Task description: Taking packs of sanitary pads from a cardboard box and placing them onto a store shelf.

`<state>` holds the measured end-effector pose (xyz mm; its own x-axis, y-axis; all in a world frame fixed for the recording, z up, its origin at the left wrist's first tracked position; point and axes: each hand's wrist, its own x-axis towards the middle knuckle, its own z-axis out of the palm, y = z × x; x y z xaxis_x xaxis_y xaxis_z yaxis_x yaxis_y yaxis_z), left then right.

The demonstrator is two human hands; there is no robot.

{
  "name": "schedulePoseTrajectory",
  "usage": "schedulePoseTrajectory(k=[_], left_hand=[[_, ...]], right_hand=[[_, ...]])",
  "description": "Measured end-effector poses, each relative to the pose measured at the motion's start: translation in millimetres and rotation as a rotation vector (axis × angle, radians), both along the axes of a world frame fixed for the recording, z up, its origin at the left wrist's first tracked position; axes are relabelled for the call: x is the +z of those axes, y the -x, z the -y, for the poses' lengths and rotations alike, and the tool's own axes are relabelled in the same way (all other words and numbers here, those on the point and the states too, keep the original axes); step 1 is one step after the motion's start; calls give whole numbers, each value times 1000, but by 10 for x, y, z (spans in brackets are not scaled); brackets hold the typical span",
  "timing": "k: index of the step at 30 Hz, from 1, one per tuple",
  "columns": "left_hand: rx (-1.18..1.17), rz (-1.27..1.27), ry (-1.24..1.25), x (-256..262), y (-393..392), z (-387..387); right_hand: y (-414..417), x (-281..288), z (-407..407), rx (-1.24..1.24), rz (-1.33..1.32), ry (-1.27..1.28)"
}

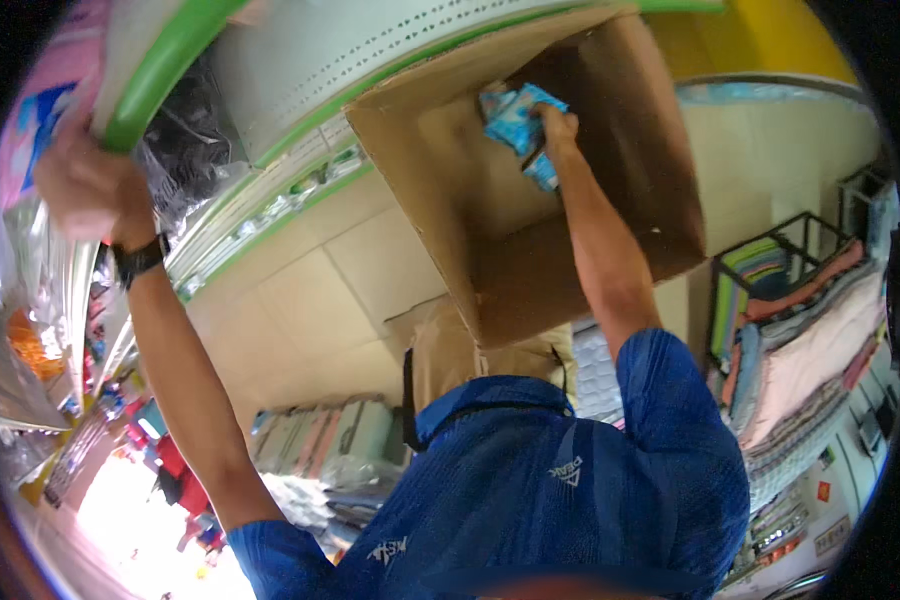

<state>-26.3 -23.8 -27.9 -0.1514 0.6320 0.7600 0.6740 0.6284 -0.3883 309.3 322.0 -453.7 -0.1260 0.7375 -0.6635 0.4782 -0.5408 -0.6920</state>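
Note:
My right hand (559, 129) reaches down inside an open cardboard box (637, 202) and grips a crinkled light-blue packet (516, 120). Just below that hand, another blue packet (544, 172) shows, partly covered by my wrist. Raised at the left, my left hand (94, 184) is blurred, its fingers curled beside the green edge (157, 82) of a white shelf. Whether it grips that edge or something else cannot be made out. Near it hang a pink package with a blue patch (49, 124) and a black plastic-wrapped bundle (187, 135).
A white perforated shelf panel (360, 52) with green trim runs along the box's far side. Pale floor tiles (307, 300) lie below. To the right, a black metal rack (802, 225) stands by stacked folded textiles (802, 352). More wrapped bundles (330, 439) lie at lower left.

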Motion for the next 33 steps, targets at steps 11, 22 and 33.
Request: schedulePoseTrajectory(k=[11, 22, 33], left_hand=[[-192, 285, -257, 276, -530, -154], [-345, 1746, -458, -609, -3516, -597], [70, 2082, -1253, -723, -5096, -1226]], right_hand=[[-1004, 3780, 888, 206, -1039, 177], [-1278, 3993, 633, 553, -912, 233], [-1628, 3487, 16, 1350, -598, 414]])
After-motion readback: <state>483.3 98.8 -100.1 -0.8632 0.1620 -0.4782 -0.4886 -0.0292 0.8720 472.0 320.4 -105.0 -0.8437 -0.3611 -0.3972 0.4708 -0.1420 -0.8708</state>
